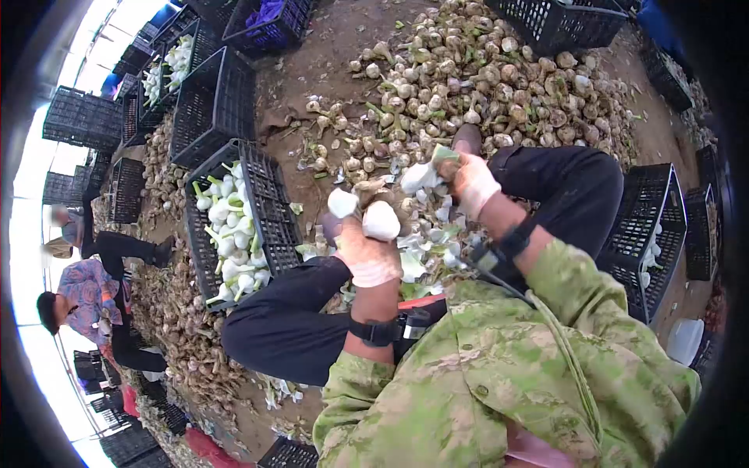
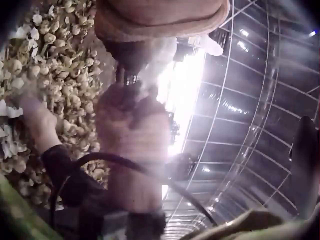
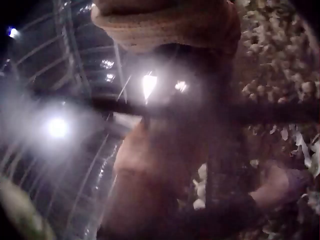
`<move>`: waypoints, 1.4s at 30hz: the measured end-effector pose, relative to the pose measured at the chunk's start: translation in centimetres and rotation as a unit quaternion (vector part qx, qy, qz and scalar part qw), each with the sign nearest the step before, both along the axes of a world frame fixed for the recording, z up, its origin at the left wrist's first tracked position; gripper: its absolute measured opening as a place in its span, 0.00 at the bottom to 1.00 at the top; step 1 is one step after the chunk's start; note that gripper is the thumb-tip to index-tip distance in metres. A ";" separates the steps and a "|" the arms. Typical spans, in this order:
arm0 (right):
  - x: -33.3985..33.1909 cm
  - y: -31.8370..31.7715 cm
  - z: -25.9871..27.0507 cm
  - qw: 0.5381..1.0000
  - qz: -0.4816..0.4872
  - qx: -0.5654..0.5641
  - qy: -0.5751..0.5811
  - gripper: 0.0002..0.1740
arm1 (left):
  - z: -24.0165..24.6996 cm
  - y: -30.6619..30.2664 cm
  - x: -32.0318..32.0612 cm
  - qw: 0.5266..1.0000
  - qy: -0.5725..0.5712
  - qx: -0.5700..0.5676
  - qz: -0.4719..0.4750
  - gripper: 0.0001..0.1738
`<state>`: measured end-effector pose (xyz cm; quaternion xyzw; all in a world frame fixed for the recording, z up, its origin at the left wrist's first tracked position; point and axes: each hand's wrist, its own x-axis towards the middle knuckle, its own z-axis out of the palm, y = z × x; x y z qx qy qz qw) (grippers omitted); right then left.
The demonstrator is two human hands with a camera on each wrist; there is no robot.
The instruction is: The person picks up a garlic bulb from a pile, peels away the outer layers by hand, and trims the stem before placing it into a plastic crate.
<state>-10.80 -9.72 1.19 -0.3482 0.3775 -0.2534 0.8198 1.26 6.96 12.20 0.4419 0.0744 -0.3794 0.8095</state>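
My left hand (image 1: 368,251), in a pale glove, grips a peeled white garlic bulb (image 1: 381,221); another white piece (image 1: 343,203) shows at its fingers. To its right, my right hand (image 1: 473,186), gloved too, pinches a greenish-white strip of garlic leaf or skin (image 1: 445,154). A white piece (image 1: 421,178) lies beside its fingers; whether the hand holds it I cannot tell. The two hands are apart. In the left wrist view the left hand (image 2: 132,115) is hazy; the right wrist view shows the right hand (image 3: 155,145) blurred, its fingers mostly hidden.
Unpeeled garlic (image 1: 499,86) is heaped on the ground ahead. White skins (image 1: 421,253) lie between the legs. A black crate (image 1: 269,199) of trimmed white bulbs stands beside the left knee, another crate (image 1: 644,238) at right. Other people sit at far left.
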 end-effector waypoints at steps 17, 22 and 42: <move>-2.0 5.6 11.8 0.909 0.178 -0.363 0.098 0.25 | 4.0 0.2 -1.7 0.447 -0.811 0.333 -0.179 0.09; -4.1 5.1 12.1 0.914 0.229 -0.334 0.030 0.26 | 2.6 -1.1 -1.5 0.705 -0.627 0.247 -0.223 0.03; -8.0 5.4 11.3 0.962 0.160 0.033 -0.217 0.21 | -1.0 2.7 5.0 0.707 -0.447 0.276 -0.474 0.31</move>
